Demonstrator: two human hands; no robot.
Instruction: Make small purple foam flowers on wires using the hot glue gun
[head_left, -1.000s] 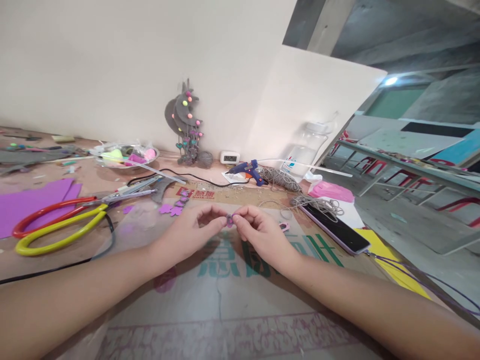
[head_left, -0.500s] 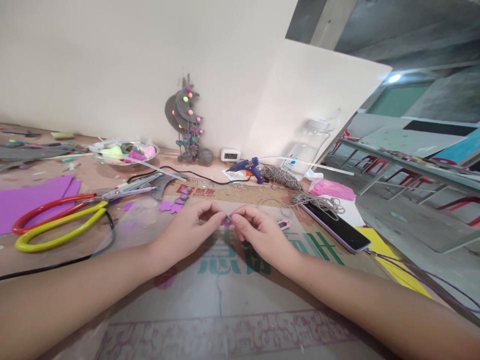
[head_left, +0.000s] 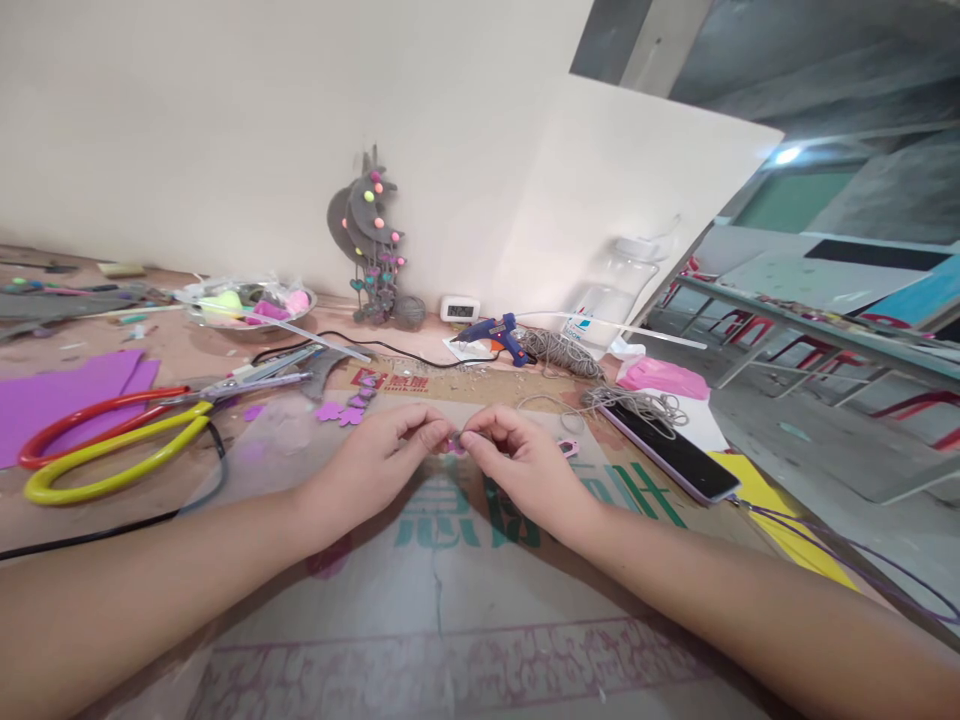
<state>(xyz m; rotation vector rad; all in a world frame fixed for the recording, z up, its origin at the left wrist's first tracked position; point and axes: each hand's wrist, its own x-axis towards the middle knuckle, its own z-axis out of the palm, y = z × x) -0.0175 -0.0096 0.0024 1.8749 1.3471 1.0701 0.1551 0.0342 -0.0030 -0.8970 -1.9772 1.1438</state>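
Between my two hands is a small purple and grey cut-out piece (head_left: 455,444), mostly covered by the fingertips. My left hand (head_left: 397,445) pinches it from the left, thumb against forefinger. My right hand (head_left: 506,450) pinches it from the right in the same way. Both hands are just above the printed cardboard (head_left: 442,600). Left of them lie small purple flower cut-outs (head_left: 339,412) and grey ones (head_left: 365,393). A small pink cutter (head_left: 569,448) rests right beside my right hand.
Scissors (head_left: 112,440) with red and yellow handles lie left, near purple sheets (head_left: 67,395). At the back are a bowl (head_left: 247,312) of craft bits, a moon-shaped hanging (head_left: 367,235), a clock (head_left: 460,309), a blue glue gun (head_left: 495,335) and a bottle (head_left: 611,295). A phone (head_left: 667,450) lies right.
The fingertips have shifted slightly on the small piece, and a grey part of it now shows more. Both hands stay in nearly the same place.
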